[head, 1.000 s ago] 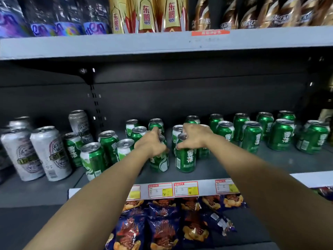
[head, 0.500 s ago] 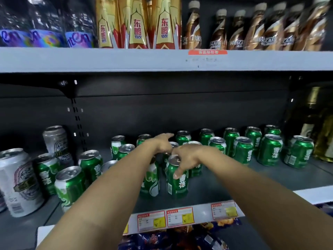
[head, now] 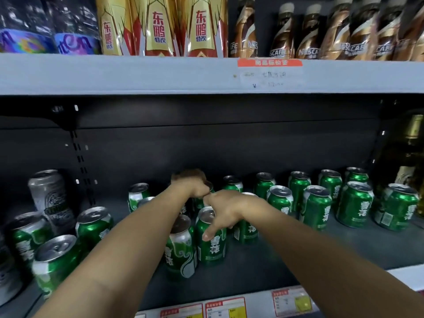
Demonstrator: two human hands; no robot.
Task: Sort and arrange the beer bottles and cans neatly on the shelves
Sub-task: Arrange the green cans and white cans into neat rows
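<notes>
I had moved my left hand (head: 191,183) deeper toward 12 o'clock; its fingers blurred, grip unreadable. My right hand (head: 223,208) held a green can (head: 211,241) by its top, fingers curled, on the shelf (head: 321,251), mid-row alignment.

A single head-worn wide-angle view faces a store shelf (head: 298,255) head-on and slightly downward, close enough that both forearms reach in from the bottom edge; the upper shelf (head: 137,74) fills the top, curved by the lens; no second view exists.
</notes>
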